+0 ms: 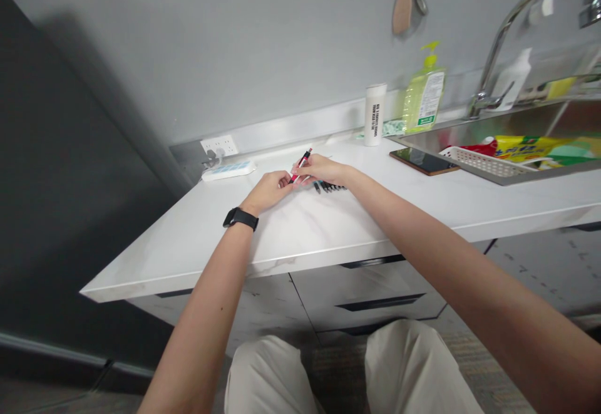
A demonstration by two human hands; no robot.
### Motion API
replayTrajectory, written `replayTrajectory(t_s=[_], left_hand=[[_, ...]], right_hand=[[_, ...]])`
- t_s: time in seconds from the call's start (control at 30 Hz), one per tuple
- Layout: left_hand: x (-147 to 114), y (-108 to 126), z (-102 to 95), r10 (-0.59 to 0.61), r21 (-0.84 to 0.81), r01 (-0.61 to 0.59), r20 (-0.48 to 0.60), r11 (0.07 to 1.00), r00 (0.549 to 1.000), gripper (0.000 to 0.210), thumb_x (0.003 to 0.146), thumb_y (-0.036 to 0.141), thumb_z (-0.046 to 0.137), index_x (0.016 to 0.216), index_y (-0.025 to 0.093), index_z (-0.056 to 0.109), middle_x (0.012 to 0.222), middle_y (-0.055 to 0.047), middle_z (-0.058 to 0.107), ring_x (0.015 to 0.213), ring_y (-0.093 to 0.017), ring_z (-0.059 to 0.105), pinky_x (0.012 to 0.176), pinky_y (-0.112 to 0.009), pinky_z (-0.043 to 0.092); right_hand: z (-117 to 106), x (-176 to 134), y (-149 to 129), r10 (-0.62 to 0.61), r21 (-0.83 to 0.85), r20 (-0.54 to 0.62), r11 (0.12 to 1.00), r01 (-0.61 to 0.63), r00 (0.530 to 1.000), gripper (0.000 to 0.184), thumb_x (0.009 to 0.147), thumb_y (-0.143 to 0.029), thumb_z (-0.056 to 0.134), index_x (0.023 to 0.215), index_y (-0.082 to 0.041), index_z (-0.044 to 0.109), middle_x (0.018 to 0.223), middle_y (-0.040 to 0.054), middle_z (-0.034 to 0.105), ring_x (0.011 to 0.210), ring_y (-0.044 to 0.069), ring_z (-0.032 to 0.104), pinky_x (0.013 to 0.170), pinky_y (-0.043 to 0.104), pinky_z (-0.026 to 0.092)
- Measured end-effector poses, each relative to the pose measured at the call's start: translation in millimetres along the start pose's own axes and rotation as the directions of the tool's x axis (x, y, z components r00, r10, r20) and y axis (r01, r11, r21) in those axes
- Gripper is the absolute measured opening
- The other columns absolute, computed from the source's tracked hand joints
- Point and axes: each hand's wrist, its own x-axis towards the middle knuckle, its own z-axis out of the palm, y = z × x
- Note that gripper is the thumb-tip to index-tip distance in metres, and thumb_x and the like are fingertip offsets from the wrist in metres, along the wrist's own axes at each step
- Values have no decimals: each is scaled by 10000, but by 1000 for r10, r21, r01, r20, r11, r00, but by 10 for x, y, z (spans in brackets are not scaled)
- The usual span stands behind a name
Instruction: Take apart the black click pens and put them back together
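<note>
A red and black pen [304,158] is tilted up between my two hands above the white countertop [188,232]. My right hand [318,168] pinches its shaft from the right. At the pen's lower end, the fingers of my left hand [270,190] are closed around it, and its tip is hidden there. Several dark pens or pen caps [328,186] lie in a row on the counter just under my right hand, which covers part of them. My left wrist wears a black watch [241,218].
A white power strip [228,170] lies left, below a wall socket [220,145]. Toward the right stand a white canister [374,115] and a yellow-green pump bottle [424,94]. A phone [424,161] lies beside the sink [516,178], with a faucet [493,57] above.
</note>
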Motion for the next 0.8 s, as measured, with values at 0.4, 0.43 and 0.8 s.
replayTrajectory(t_s=[0.4, 0.43, 0.8], left_hand=[[3, 6, 8, -4, -9, 4, -17, 1000, 1000, 175, 762, 325, 544, 729, 155, 571, 663, 13, 560, 620, -112, 477, 617, -237, 372], [5, 3, 9, -5, -7, 5, -16, 1000, 1000, 170, 762, 320, 543, 735, 156, 571, 666, 12, 561, 623, -113, 478, 619, -238, 374], [24, -4, 30, 12, 155, -1, -69, 988, 998, 105, 761, 275, 554, 784, 172, 550, 676, -3, 571, 604, -135, 493, 585, -252, 357]], right_hand=[[-30, 30, 37, -23, -24, -29, 999, 22, 999, 133, 719, -195, 741, 782, -122, 650, 722, 24, 675, 636, 96, 632, 595, 187, 517], [-33, 35, 42, -22, -28, -32, 999, 21, 999, 136, 721, -200, 743, 785, -122, 651, 718, 25, 676, 627, 94, 629, 591, 187, 517], [-17, 60, 19, 34, -11, -92, 999, -35, 995, 247, 801, -314, 692, 701, -91, 656, 635, 63, 682, 557, 91, 616, 569, 186, 533]])
